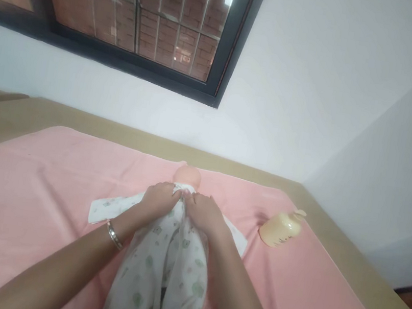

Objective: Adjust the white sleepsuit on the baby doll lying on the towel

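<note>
A baby doll lies on its back on a pink cloth [71,175], its bald head [188,175] pointing toward the window. White baby clothes with a small green print [148,265] cover its body, and the sleeves spread out to both sides. My left hand [160,199] grips the garment at the neckline, fingers bent. Beside it, my right hand [203,210] pinches the other side of the collar, the thumbs close together. Both hands partly hide the chest. The garment's front hangs in two panels toward me.
A pale yellow bottle [280,229] stands tilted in view on the cloth at the right. The cloth lies over a wooden table [227,165], against a white wall. A dark-framed, barred window [215,91] is above.
</note>
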`<act>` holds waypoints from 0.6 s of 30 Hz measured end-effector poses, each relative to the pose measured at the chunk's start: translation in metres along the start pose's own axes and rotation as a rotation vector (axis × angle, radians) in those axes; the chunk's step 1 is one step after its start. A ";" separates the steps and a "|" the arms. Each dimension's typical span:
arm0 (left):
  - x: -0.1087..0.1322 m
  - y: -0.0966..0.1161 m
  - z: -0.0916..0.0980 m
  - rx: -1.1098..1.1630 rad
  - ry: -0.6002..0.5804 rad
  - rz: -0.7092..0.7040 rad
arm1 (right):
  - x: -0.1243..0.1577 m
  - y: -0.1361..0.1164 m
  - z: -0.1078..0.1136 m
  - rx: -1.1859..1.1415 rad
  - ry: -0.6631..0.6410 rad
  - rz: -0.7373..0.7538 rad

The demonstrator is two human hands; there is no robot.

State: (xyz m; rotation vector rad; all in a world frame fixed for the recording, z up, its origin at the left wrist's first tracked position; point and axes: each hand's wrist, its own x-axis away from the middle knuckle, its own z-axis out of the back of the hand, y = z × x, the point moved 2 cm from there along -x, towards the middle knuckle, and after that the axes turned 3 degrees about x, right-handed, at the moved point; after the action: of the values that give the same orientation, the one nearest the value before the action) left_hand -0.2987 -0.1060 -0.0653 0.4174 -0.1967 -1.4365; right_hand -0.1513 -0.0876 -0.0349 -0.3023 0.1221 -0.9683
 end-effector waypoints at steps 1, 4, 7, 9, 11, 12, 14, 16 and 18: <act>-0.003 -0.003 -0.001 0.056 -0.026 0.009 | 0.001 -0.003 -0.001 0.015 0.015 0.003; 0.000 -0.001 0.001 0.064 -0.049 0.008 | -0.006 0.002 -0.010 0.058 0.029 -0.072; 0.012 0.014 0.003 -0.100 0.022 -0.032 | -0.021 0.016 -0.020 0.042 -0.010 -0.159; 0.018 0.021 0.004 -0.170 0.050 -0.059 | -0.025 0.022 -0.021 -0.007 -0.054 -0.183; 0.017 0.019 0.005 -0.141 0.029 -0.054 | -0.021 0.020 -0.017 -0.026 -0.065 -0.173; 0.014 0.015 0.005 -0.092 0.002 -0.036 | -0.017 0.016 -0.014 -0.019 -0.052 -0.155; 0.007 0.005 0.006 0.039 -0.073 0.017 | -0.007 0.007 -0.008 0.001 -0.017 -0.104; 0.003 -0.002 0.008 0.128 -0.134 0.055 | -0.002 0.001 -0.006 0.010 0.004 -0.070; 0.004 -0.002 0.009 0.103 -0.142 0.072 | -0.003 0.001 -0.009 0.019 0.003 -0.069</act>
State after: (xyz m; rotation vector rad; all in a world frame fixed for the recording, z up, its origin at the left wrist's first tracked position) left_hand -0.3036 -0.1118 -0.0584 0.3881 -0.3978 -1.3894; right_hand -0.1543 -0.0859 -0.0440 -0.2889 0.1051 -1.0380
